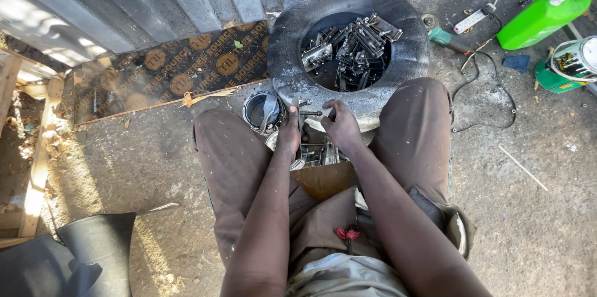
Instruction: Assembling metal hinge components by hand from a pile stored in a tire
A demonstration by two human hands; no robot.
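While the left hand (288,130) stands edge-on with its fingers (292,113) pinched around a thin upright strip of grey metal (297,109), the right hand (341,126) closes its fingers (328,110) on a short dark metal bolt (311,113) that points sideways at the strip. Just beyond the fingertips sits a worn grey rubber tyre (407,54) filled with small dark metal brackets (351,48), and just left of the left fingers stands a small open round tin (261,110) (more metal parts lie below both hands, too cluttered to tell apart).
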